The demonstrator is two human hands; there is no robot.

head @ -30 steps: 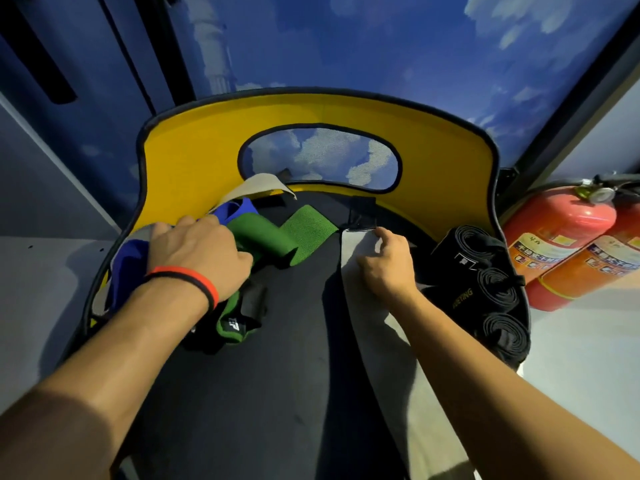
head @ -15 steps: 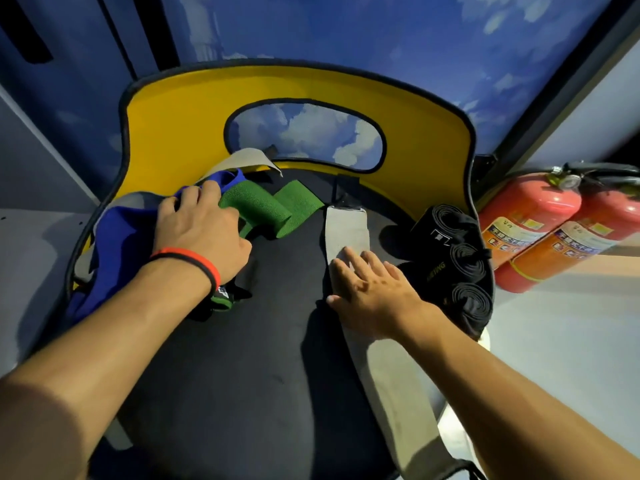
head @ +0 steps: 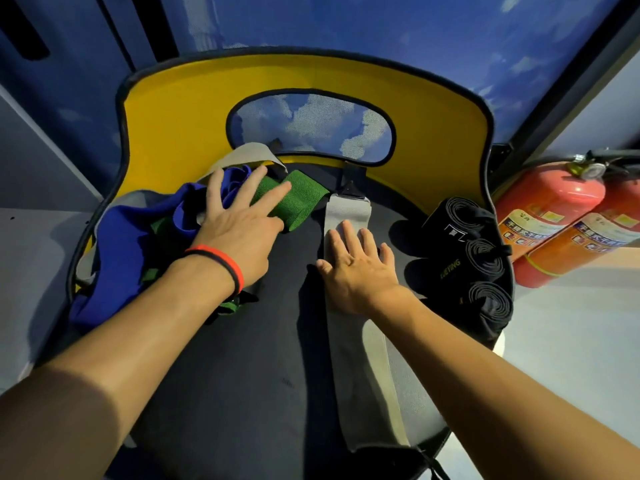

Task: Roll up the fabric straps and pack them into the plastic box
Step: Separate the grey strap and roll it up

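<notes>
Your right hand (head: 356,268) lies flat, fingers spread, pressing the grey strap (head: 356,375), which is laid out straight. Left of the grey strap, your left hand (head: 239,230) rests spread across the green strap (head: 301,199) and blue strap (head: 131,230). Right of it: three black rolled straps (head: 481,261).

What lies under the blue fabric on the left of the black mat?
Green strap pieces peek out from beneath the blue fabric, and a grey strip shows at its left edge. The rest below is covered, so more cannot be seen.

Blue cloud-printed wall (head: 450,36), pale grey floor (head: 571,341), 2 red fire extinguishers (head: 550,216) at right.
</notes>
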